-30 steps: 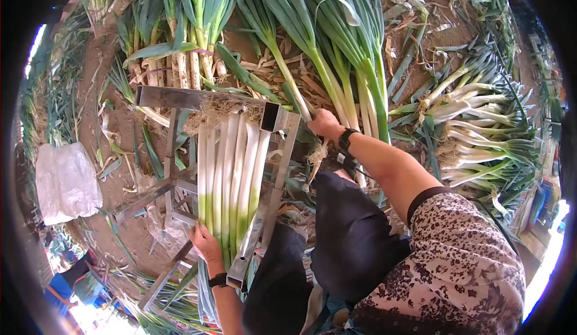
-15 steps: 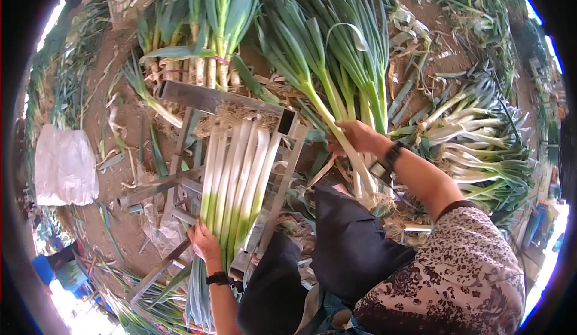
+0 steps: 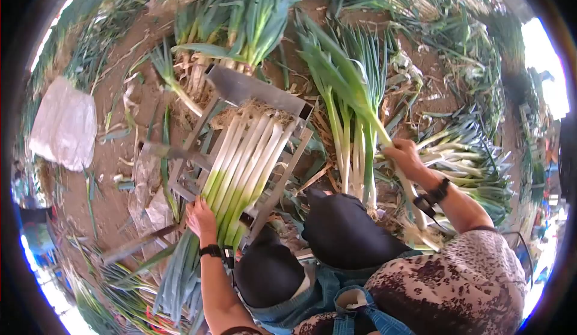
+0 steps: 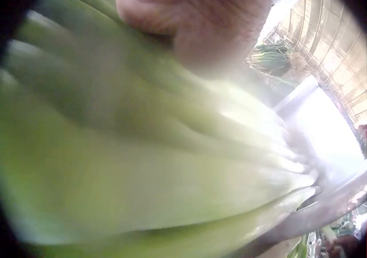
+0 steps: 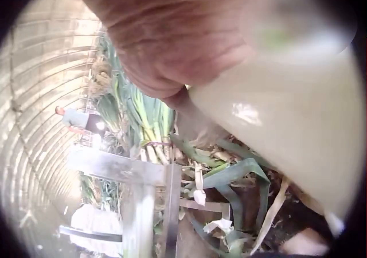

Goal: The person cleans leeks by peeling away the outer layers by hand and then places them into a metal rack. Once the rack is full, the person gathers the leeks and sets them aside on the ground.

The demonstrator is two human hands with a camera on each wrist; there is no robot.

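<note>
Gripping one leek [image 3: 369, 115] round its pale stalk, the right hand [image 3: 406, 157] is holding it with fingers curled closed; leaves are fanning above the grip and roots are hanging below it. This appears to be the fetching step. Left of the grip, the left hand [image 3: 201, 218] is lying flat on the racked leeks [image 3: 249, 154] in the metal rack [image 3: 252, 88]. The next move probably calls for swinging the leek leftward and laying it parallel beside that row.

bright daylight | fisheye, dark vignetted corners | glare at right edge | wrist views close-range blurred
</note>
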